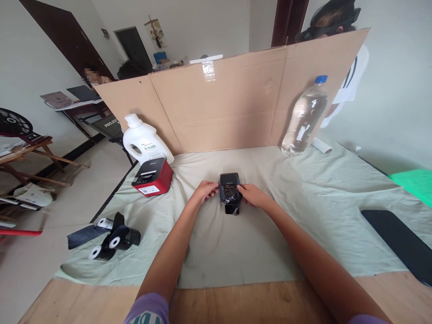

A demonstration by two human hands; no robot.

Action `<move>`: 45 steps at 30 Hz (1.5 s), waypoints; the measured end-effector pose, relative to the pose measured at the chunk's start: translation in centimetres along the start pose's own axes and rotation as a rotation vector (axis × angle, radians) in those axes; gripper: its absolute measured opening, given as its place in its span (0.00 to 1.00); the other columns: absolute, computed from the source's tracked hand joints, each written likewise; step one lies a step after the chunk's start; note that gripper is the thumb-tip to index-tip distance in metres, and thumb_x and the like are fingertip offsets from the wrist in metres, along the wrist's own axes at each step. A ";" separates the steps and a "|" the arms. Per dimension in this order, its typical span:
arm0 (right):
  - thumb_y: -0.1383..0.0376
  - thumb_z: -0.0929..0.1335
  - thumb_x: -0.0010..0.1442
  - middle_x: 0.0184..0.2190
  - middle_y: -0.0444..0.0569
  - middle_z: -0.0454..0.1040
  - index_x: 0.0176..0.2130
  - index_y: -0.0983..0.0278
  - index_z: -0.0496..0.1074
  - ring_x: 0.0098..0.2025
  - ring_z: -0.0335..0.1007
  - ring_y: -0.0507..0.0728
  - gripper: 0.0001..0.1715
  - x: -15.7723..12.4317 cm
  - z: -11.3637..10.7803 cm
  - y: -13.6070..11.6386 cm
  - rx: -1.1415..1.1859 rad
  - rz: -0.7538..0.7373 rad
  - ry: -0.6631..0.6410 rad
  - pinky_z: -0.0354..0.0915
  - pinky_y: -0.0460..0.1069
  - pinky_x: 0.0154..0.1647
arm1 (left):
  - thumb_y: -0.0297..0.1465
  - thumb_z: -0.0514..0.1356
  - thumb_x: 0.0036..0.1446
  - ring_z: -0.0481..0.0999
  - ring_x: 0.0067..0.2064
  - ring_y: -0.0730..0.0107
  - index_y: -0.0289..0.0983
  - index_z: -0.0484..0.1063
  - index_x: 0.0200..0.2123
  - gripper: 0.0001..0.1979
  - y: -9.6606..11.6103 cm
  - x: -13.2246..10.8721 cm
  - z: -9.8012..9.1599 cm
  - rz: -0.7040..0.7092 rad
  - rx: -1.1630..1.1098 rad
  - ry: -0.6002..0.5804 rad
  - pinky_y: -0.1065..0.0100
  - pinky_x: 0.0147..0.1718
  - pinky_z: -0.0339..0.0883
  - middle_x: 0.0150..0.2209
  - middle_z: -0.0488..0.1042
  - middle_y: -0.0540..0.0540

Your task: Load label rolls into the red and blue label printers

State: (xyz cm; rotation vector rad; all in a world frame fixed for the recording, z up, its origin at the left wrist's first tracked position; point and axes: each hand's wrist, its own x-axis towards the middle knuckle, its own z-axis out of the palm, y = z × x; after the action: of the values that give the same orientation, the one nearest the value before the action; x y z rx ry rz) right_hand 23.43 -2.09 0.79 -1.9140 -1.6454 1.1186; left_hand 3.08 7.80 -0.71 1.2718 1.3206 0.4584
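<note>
A small black portable printer (pixel 230 179) lies near the middle of the cloth, its glossy black flap or strip (pixel 231 209) reaching toward me. My left hand (pixel 206 191) is closed at its left side, thumb and fingertips against the edge. From the right, my right hand (pixel 251 194) grips the other edge, with the thumb on top and the fingers curled below. What the lower fingers touch is partly hidden. On the left of the cloth lie several black paper rolls (pixel 119 237) with white cores, their ends partly unrolled.
A red and black box-shaped printer (pixel 158 176) and a white jug (pixel 146 144) stand at the left. A cardboard screen (pixel 216 108) closes the back. At the right are a water bottle (pixel 305 119), a cardboard tube (pixel 322 146) and a dark flat slab (pixel 400 243). Other people sit beyond the screen.
</note>
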 end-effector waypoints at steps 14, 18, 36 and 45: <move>0.51 0.54 0.71 0.23 0.45 0.70 0.36 0.64 0.66 0.12 0.57 0.49 0.25 0.4 0.1 0.6 0.007 -0.034 -0.011 0.58 0.47 0.19 | 0.29 0.64 0.47 0.58 0.18 0.84 0.34 0.70 0.25 0.05 0.2 0.2 0.0 0.060 -0.059 0.009 0.76 0.15 0.38 0.23 0.70 0.51; 0.50 0.54 0.71 0.23 0.45 0.71 0.36 0.64 0.66 0.12 0.57 0.49 0.25 0.3 0.0 0.6 0.015 -0.033 -0.017 0.58 0.47 0.19 | 0.30 0.64 0.46 0.58 0.17 0.83 0.35 0.69 0.23 0.07 0.2 0.3 0.0 0.053 -0.062 0.010 0.76 0.15 0.38 0.22 0.70 0.50; 0.50 0.55 0.71 0.23 0.45 0.71 0.36 0.64 0.66 0.13 0.57 0.48 0.25 0.3 -0.2 0.6 0.037 -0.010 -0.022 0.57 0.47 0.18 | 0.31 0.62 0.48 0.55 0.17 0.82 0.37 0.73 0.41 0.14 0.5 -0.5 0.2 0.088 -0.057 -0.013 0.74 0.15 0.40 0.24 0.69 0.53; 0.49 0.55 0.71 0.24 0.45 0.72 0.42 0.65 0.69 0.13 0.59 0.49 0.27 0.6 -0.1 0.9 0.047 -0.026 -0.035 0.59 0.47 0.20 | 0.38 0.63 0.53 0.51 0.19 0.81 0.44 0.66 0.58 0.28 2.2 -1.4 -0.9 0.225 -0.038 -0.220 0.76 0.18 0.39 0.23 0.58 0.57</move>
State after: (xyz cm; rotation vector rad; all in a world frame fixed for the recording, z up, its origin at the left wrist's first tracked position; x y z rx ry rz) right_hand 24.05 -1.69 -0.04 -1.8484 -1.6430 1.1762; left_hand 2.73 7.73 1.98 1.4032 0.9860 0.4832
